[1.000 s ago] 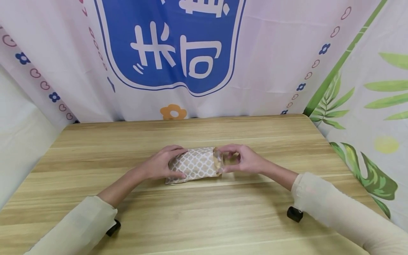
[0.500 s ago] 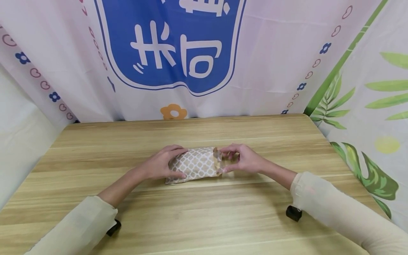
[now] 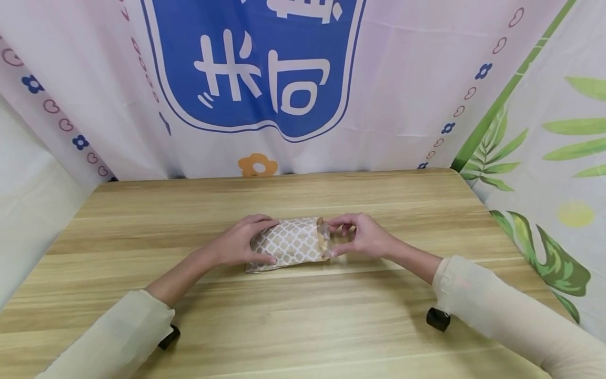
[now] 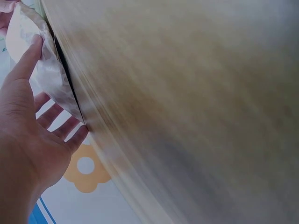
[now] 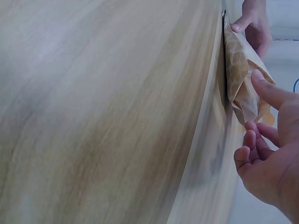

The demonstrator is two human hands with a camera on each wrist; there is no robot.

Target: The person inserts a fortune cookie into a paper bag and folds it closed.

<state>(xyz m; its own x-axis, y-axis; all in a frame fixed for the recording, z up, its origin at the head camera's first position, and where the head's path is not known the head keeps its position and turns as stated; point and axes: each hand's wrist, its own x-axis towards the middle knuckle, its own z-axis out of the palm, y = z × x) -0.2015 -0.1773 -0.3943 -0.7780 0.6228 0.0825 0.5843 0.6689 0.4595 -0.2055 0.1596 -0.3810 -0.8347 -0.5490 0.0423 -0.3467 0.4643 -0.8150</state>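
A paper bag [image 3: 291, 242] with a tan-and-white lattice print lies on the wooden table, its mouth toward the right. My left hand [image 3: 241, 242] grips the bag's left end, thumb along the near edge and fingers at the far edge. In the left wrist view that hand [image 4: 39, 135] spans the bag [image 4: 49, 74]. At the mouth, my right hand [image 3: 362, 237] holds a clear plastic package [image 3: 326, 239] between thumb and fingers. The right wrist view shows the right thumb [image 5: 266, 88] at the bag's rim and whitish plastic [image 5: 251, 105] inside; most of the contents are hidden.
The wooden table [image 3: 303, 316] reaches back to a printed cloth [image 3: 397, 95] behind it. Another cloth with green leaves [image 3: 563, 252] hangs on the right. A black piece [image 3: 437, 319] sits under the right sleeve, another black piece [image 3: 169, 337] under the left.
My right fingers have shifted slightly at the mouth, and a little less of the clear plastic shows outside it than one second ago. My left hand and the bag stay in place.
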